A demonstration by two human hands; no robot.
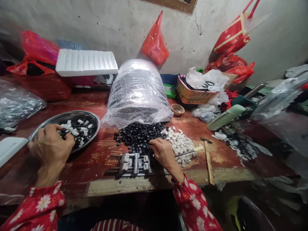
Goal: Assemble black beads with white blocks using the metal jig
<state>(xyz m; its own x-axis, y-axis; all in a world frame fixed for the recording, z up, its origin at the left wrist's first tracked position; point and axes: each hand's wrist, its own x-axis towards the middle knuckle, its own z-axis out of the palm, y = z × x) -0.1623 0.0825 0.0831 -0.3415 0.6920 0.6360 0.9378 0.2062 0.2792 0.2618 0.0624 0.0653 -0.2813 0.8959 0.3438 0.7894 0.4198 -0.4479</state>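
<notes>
My left hand [54,144] is over the left side of a round metal tray [97,123], with its fingers bent and the thumb apart from them. White and black small parts [80,128] lie in that tray. My right hand [163,152] has its fingers pressed together at the near right edge of a pile of small round black pieces [137,134]; anything between the fingertips is hidden. Just left of this hand, a metal jig [136,164] at the table's front holds several white blocks. Small white pieces [180,141] are heaped beyond and right of the hand.
A screwdriver [189,152] lies on the white heap, and a hammer [209,160] rests to its right. Behind the black pile stands a large plastic-wrapped bundle [141,89]. A small brown bowl [178,109] and a green flask [226,117] stand farther right.
</notes>
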